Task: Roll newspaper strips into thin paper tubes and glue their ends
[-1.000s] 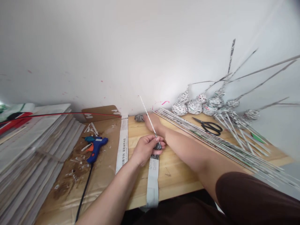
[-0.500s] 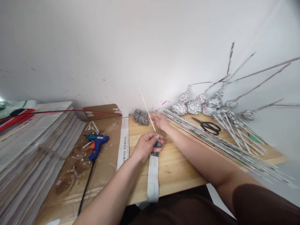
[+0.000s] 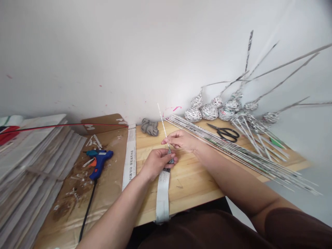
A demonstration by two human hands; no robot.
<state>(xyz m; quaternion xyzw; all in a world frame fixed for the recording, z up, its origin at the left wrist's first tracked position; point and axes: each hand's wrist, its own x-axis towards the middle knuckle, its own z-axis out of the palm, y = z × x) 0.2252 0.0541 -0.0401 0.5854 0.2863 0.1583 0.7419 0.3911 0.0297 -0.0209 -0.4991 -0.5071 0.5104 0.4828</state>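
Observation:
Near the middle of the table, my left hand [image 3: 158, 163] is closed on the printed end of a newspaper strip [image 3: 163, 199], where the paper wraps round the base of a thin pale stick [image 3: 162, 119]. The rest of the strip runs toward me and hangs over the table's front edge. The stick slants up and away from both hands. Just above the left hand, my right hand [image 3: 183, 140] pinches the stick between thumb and fingers. Part of the wrapped paper is hidden by the left fingers.
A blue glue gun [image 3: 100, 164] lies on brown cardboard beside stacked newspapers [image 3: 38, 186]. A grey cloth [image 3: 149, 127] sits by the wall. Rolled paper sticks [image 3: 228, 152], black scissors [image 3: 224, 133] and woven paper gourds [image 3: 193, 114] are on the right.
My right hand, open beyond the stick before, has come back and closed on it. The left hand keeps its hold on the paper. The whole view has shifted slightly.

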